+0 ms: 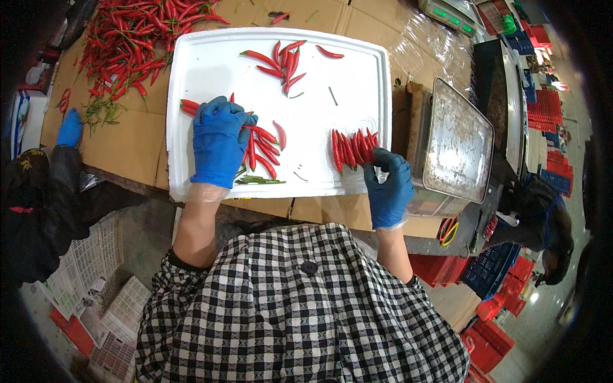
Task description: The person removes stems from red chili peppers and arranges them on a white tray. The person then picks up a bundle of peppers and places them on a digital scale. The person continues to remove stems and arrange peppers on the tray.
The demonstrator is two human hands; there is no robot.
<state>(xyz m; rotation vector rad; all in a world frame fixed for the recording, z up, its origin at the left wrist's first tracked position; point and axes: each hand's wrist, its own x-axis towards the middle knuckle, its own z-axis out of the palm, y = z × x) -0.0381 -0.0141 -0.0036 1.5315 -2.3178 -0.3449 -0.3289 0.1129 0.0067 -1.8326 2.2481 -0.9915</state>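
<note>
A white foam tray (280,191) lies on the cardboard-covered table before me. My left hand (219,141), in a blue glove, is over the tray's left part with its fingers curled down at red chillies (266,146); whether it grips one is hidden. Cut green stems (258,180) lie just below these chillies. At the tray's right edge my right hand (390,184), gloved too, touches the lower end of a row of red chillies (352,148) with thumb and fingers; its grip is partly hidden. Another group of chillies (287,62) lies near the tray's far side.
A large heap of red chillies (134,43) covers the table at upper left. A scale with a metal pan (459,141) stands right of the tray, near clear plastic wrap (426,45). A co-worker's gloved hand (70,128) rests at the left table edge. Scissors (448,232) lie at lower right.
</note>
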